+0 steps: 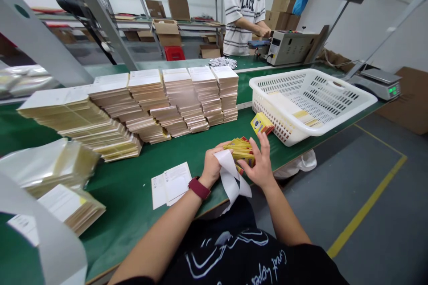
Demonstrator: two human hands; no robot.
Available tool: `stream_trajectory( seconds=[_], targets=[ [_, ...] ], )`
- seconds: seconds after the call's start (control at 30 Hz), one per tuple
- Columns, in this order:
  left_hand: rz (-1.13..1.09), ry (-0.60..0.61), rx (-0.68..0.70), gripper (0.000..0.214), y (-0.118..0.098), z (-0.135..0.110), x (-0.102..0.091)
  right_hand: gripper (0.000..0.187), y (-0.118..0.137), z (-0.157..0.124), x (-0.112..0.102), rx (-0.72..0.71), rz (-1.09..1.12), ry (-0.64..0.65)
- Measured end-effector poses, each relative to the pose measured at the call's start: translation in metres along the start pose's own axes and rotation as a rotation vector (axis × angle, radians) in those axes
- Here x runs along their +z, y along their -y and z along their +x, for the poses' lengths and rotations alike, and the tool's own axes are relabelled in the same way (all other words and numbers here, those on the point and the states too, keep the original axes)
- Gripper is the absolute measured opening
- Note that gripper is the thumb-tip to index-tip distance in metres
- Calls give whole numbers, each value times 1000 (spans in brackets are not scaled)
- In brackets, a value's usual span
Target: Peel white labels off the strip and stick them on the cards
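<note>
Both my hands grip a stack of yellow and red cards [241, 149] just above the front edge of the green table [133, 187]. My left hand [211, 167], with a dark red wristband, closes on the stack's left side and also pinches a white paper strip [230, 177] that hangs down over the edge. My right hand [260, 162] wraps the stack's right side, fingers curled over the top. A small yellow box [261, 123] lies just beyond, against the white basket [284, 84].
Tall rows of flat card stacks [150, 98] fill the table's middle. White slips [171, 183] lie near my left wrist. Plastic-wrapped bundles [47, 164] sit left. A scale [379, 81] stands right. A person in a striped shirt [242, 13] works at a machine [287, 46] behind.
</note>
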State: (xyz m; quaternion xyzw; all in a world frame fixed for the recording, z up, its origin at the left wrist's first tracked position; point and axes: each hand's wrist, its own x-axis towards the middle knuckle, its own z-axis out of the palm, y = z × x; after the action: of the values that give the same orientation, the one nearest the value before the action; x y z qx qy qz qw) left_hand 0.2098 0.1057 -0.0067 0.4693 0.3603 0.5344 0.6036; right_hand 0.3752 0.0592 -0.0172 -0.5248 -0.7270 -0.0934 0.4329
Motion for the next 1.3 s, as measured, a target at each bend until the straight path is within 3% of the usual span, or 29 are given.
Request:
stream_trajectory(
  seconds=[0.13,0.37,0.6,0.77,0.9,1.03,1.1,1.23,1.3],
  targets=[
    [94,-51,88,24,0,3,4,66,-18,23,-6,-45,46,199],
    [274,-114,232,26,-8,7,14,62,-20,22,6,69,67,219],
    [444,-309,258,29,1,20,28,43,-16,12,6,-20,218,69],
    [466,-403,200,29,7,30,21,40,-16,5,5,54,277,-1],
    [405,-362,196,37,8,22,24,32,-10,5,7,58,288,-48],
    [399,-349,195,43,9,14,32,34,-5,7,6,30,301,4],
    [401,-359,176,39,9,15,30,39,-5,5,7,66,309,0],
    [417,-302,138,21,9,21,21,33,-6,-2,13,219,287,-134],
    [426,-273,142,21,8,22,17,30,-5,-3,14,209,330,-116]
  ],
)
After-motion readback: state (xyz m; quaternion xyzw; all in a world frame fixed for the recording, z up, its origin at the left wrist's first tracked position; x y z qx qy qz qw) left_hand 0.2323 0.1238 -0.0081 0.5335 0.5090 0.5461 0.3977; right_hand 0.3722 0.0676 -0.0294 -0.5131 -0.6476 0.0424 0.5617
